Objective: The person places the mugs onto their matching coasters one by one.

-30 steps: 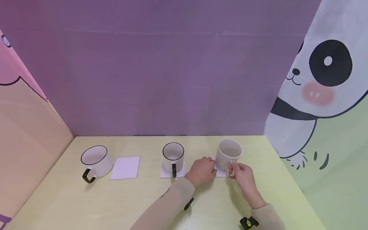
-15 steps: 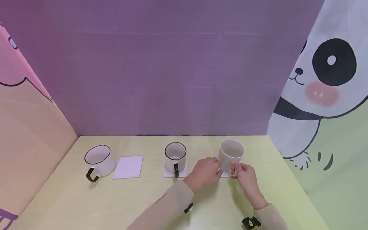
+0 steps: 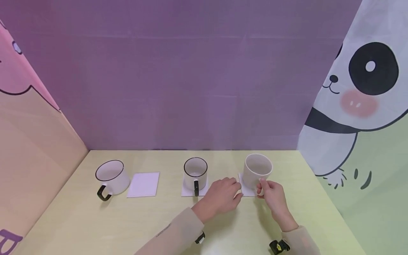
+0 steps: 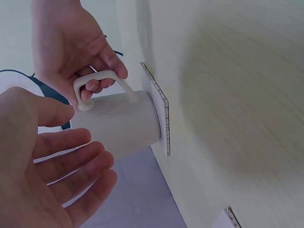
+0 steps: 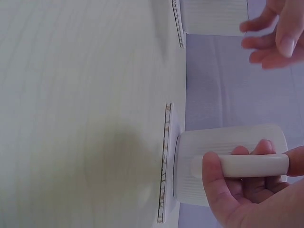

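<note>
A plain white mug (image 3: 254, 173) stands upright on a square white coaster (image 3: 244, 191) at the right of the table. My right hand (image 3: 275, 198) grips its handle (image 5: 242, 166), fingers curled through the loop in the right wrist view. To the left of that mug hovers my left hand (image 3: 220, 196), apart from it, with fingers loosely bent and nothing held; the left wrist view shows the palm and spread fingers of this left hand (image 4: 61, 161). A black-rimmed white mug (image 3: 191, 182) sits on the middle coaster (image 3: 186, 193), its black handle toward me.
At the left, a wider black-rimmed mug (image 3: 118, 184) with a black handle stands directly on the table (image 3: 95, 226). Beside it lies a bare white coaster (image 3: 143, 185). A purple backdrop (image 3: 191, 78) rises behind the table's far edge, and printed panels flank both sides.
My left hand has drawn back from the right mug and its coaster, toward the left and nearer me. The right hand keeps its grip on the handle. The head view has shifted slightly.
</note>
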`<state>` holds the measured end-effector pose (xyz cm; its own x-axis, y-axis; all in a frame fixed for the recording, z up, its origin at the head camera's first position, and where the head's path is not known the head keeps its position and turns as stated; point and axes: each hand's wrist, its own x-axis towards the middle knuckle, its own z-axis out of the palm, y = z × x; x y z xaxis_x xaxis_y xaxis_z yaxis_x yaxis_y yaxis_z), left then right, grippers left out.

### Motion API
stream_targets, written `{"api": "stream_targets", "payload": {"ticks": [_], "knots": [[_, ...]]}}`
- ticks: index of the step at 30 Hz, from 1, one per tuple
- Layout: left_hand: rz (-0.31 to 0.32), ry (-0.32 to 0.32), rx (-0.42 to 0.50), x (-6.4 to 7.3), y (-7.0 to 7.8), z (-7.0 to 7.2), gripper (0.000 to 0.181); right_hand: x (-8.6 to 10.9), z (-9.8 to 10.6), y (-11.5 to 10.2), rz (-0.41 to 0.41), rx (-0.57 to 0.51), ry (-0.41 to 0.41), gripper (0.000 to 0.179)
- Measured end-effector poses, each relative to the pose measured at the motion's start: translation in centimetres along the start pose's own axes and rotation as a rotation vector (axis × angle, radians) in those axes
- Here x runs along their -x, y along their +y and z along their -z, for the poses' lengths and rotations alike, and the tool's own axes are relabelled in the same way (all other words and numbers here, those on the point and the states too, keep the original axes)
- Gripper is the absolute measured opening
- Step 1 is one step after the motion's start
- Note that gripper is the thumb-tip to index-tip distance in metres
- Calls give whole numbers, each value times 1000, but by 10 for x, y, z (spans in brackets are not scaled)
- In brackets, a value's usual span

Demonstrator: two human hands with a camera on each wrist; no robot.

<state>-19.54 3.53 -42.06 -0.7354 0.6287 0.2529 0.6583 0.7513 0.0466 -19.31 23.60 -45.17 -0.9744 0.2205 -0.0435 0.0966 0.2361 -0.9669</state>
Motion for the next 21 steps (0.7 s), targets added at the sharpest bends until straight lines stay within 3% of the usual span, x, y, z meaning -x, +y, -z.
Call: {"api": "stream_targets", "payload": {"ticks": [10,21], "knots": [[-23,49,-31,23,-3,11,16,2,1,-4,-12,2,-2,37],[36,80,93,44,-23,21,17,2,1,-3,-6,12,-2,36]]}}
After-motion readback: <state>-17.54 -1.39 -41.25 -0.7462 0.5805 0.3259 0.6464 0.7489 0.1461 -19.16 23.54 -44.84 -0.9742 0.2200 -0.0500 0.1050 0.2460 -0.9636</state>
